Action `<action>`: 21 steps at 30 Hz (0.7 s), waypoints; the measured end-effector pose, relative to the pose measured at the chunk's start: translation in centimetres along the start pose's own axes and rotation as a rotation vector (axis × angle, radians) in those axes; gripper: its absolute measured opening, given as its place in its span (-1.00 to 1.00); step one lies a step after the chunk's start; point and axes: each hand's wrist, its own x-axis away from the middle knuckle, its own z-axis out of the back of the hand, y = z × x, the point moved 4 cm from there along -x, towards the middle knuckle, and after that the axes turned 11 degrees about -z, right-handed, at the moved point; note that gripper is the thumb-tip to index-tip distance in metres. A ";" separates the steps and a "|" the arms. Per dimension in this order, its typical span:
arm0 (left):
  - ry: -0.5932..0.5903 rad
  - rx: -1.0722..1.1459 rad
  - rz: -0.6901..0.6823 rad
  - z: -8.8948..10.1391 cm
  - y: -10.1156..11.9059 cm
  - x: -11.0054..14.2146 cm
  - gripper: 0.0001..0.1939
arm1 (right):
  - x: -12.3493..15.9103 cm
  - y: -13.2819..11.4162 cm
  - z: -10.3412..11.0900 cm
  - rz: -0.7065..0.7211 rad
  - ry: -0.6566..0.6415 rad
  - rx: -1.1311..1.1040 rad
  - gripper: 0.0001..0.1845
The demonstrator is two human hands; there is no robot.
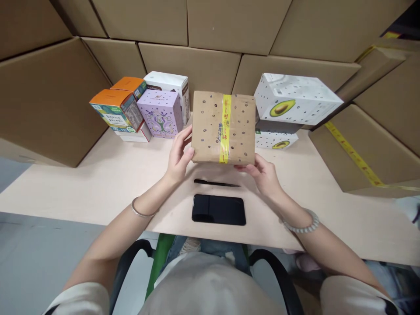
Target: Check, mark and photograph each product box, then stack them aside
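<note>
The left hand (180, 155) and right hand (265, 174) hold a brown box (210, 124) with yellow tape (225, 131), at 12 o'clock from the black phone (218, 209). The left hand grabs the box at 8 o'clock, the right hand at 5 o'clock. From this box, a pen (216, 183) lies at 6 o'clock and a purple box (160, 114) sits at 9 o'clock.

The left hand (179, 156) grips the left side of a dotted brown cardboard box (210, 122), and the right hand (265, 174) holds its near right corner. Yellow tape (225, 146) runs across its middle. Closer to the person, a black pen (216, 183) and a smartphone (218, 210) lie on the bench (98, 183). A patterned lilac box (160, 113) stands left, avocado-print boxes (300, 97) right.
</note>
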 end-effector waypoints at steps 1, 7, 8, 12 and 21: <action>-0.010 -0.008 0.004 0.0 0.0 0.0 -0.41 | 0.1 0.0 -0.1 -0.010 0.004 0.004 -0.27; -0.156 -0.088 -0.028 -0.9 0.6 0.4 0.05 | 0.4 -0.4 -0.2 -0.010 0.039 0.102 -0.28; -0.179 -0.138 -0.040 -1.1 0.7 0.5 0.13 | 0.4 -0.3 -0.2 -0.008 0.044 0.124 -0.28; -0.190 -0.305 -0.092 -1.6 1.0 0.7 0.03 | 0.4 -0.4 0.1 -0.022 0.050 0.210 -0.23; -0.126 -0.302 0.003 -2.3 -0.7 2.1 -0.20 | 1.6 -2.4 -2.0 -0.021 -0.083 1.404 -0.52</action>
